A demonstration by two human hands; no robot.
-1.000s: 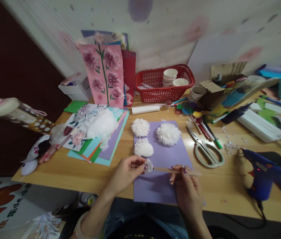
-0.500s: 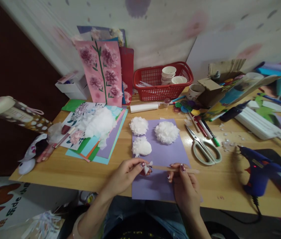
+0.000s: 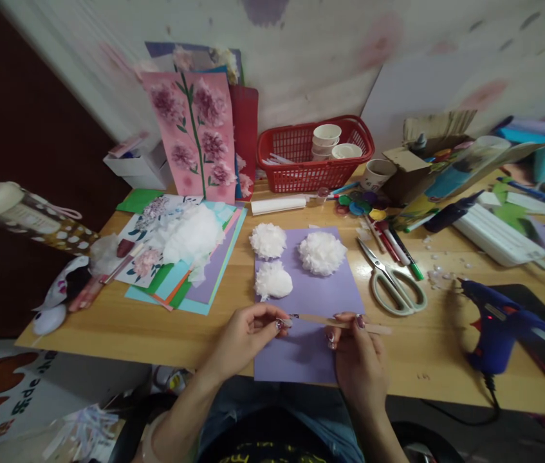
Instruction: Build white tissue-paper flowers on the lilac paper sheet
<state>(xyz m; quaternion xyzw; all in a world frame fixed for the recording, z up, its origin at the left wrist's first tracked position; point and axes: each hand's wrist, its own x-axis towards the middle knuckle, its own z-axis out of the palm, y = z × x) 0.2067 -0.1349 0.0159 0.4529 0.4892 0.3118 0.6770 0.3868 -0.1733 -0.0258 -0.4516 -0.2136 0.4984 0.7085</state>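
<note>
My right hand (image 3: 356, 357) pinches a flat wooden stick (image 3: 334, 322) that lies level over a lilac paper sheet (image 3: 315, 302). My left hand (image 3: 248, 334) pinches the stick's left tip, with a small scrap of white tissue hidden between its fingertips. On the far half of the sheet rest three white tissue-paper flowers: one on the left (image 3: 267, 240), one below it (image 3: 273, 281) and a bigger one on the right (image 3: 323, 253).
Scissors (image 3: 392, 286) and marker pens (image 3: 392, 244) lie right of the sheet, and a blue glue gun (image 3: 498, 325) stands further right. A red basket (image 3: 315, 154) with paper cups is at the back. Coloured papers with white tissue (image 3: 190, 244) lie left.
The white tissue scrap at the stick's left tip has shrunk into my left fingertips and barely shows now. Both hands stay over the near part of the lilac sheet.
</note>
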